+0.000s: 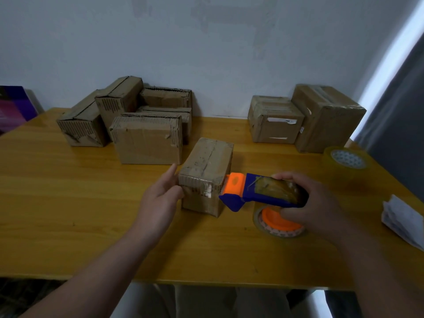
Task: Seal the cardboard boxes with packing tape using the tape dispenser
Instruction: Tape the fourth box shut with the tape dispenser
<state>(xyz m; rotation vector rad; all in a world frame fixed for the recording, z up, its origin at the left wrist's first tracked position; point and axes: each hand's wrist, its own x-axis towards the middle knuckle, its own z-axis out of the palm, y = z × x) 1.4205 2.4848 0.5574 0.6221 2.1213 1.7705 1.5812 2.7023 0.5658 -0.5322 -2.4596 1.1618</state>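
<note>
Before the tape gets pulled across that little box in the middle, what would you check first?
1. Box steadied: the left hand presses against the left side of the small box. Ok.
2. Tool held firmly: the right hand grips the blue body of the tape dispenser. Ok.
3. Starting contact: the dispenser's orange head sits against the box's near right edge. Ok.
4. Flaps closed: the top seam looks shut. Ok.
5. Tape end stuck to the cardboard: the tape is clear and hidden behind the head. Cannot tell.
6. Path free: nothing lies on the box top. Ok.
</note>
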